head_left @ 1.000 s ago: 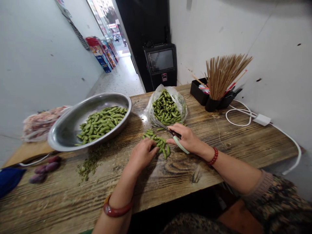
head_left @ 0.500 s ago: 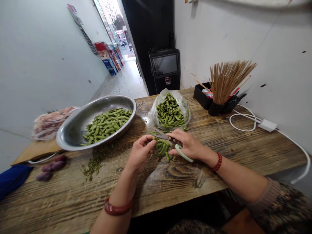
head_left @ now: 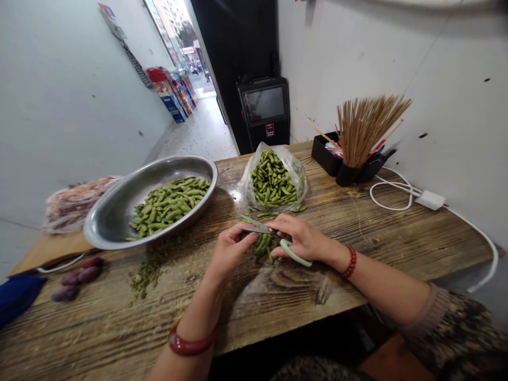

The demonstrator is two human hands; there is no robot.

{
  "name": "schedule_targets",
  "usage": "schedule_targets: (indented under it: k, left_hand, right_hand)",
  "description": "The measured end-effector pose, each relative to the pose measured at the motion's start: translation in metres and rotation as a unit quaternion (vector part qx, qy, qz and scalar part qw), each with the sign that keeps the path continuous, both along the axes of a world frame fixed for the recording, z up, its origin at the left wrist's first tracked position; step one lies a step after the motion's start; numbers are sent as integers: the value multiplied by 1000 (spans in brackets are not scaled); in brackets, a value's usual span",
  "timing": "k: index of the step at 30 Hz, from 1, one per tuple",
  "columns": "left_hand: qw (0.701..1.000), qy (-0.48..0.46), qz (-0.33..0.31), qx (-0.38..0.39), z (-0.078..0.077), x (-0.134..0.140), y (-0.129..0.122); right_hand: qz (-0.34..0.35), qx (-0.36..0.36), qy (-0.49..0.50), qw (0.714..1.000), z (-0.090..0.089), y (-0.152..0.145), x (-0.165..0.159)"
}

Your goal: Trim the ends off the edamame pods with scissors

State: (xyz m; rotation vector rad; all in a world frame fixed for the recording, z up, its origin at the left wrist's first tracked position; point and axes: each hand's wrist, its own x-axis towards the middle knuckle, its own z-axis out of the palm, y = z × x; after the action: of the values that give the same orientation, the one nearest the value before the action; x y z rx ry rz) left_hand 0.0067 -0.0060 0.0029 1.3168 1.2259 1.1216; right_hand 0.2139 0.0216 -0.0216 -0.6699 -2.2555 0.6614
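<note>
My right hand is closed on a pair of scissors with pale green handles. The scissor blades are parted slightly and point left, at the fingertips of my left hand. That hand is pinched on an edamame pod, mostly hidden behind the fingers and blades. Several loose edamame pods lie on the wooden table just below the scissors. Beyond my hands stands a clear plastic bag filled with pods. To the left, a large metal basin holds a heap of edamame pods.
Green trimmings are scattered beside the basin. Several purple-red roundish items and a blue cloth lie at the left, near bagged meat. Skewers stand in a black holder at the right, near a white cable.
The scissor blades have moved left, onto the fingertips of my left hand. The pod tip that showed between those fingers is now mostly covered. The whole view has shifted slightly.
</note>
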Motion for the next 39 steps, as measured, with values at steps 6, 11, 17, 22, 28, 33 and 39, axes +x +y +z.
schedule_targets:
  k: [6,11,17,22,28,33,39]
  left_hand:
    - [998,28,3,55,-2,-3,4]
    - [992,89,3,91,-6,-8,8]
    - [999,23,30,15,-6,-8,6]
    - [988,-133,32,-67,-2,-7,5]
    - [984,-165,34,-65,-1,-9,6]
    - [983,-168,32,-64,1,-7,5]
    - [984,-164,29,-59,2,-7,4]
  right_hand:
    - [-7,2,-14,1000,3,-1,2]
    - [-22,2,-39,999,9,-3,3]
    - [-33,19,-12,999,4,1,3]
    - [-75,23,34,996,-4,6,4]
    - [-44,18,13,999,-1,3,2]
    - [-43,20,-5,999,2,1,2]
    - [-43,20,0,999,2,1,2]
